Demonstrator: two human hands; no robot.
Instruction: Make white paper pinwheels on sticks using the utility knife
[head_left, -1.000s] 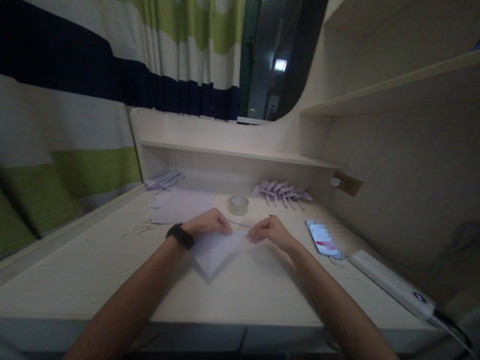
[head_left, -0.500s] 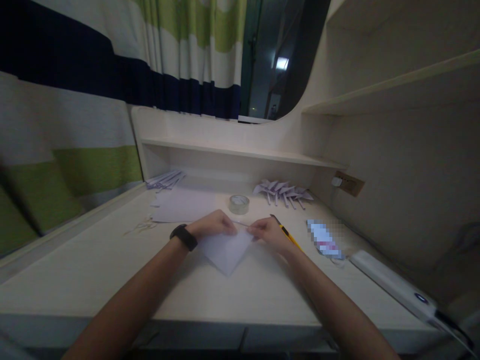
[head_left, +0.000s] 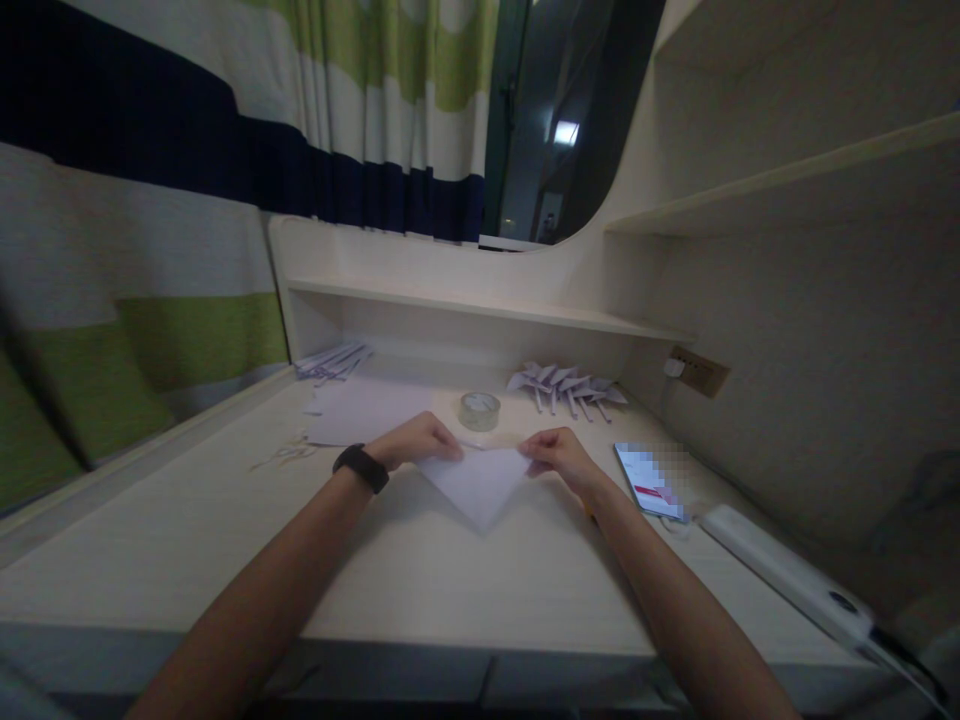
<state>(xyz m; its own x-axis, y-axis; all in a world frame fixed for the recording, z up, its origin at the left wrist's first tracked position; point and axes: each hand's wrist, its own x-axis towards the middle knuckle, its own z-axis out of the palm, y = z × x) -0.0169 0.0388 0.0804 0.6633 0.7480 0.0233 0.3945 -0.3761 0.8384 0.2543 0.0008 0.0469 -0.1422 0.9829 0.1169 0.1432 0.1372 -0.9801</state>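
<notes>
Pinching the folded paper triangle [head_left: 480, 482] at both top corners, left hand [head_left: 417, 441] and right hand [head_left: 559, 455]; looks mid-crease, next probably flattening the edge between them.

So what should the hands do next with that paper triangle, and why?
Probably press along the top fold to crease it. The left hand and right hand each pinch an upper corner of the folded paper triangle, which lies on the desk pointing toward the person, so the fold looks lined up.
</notes>
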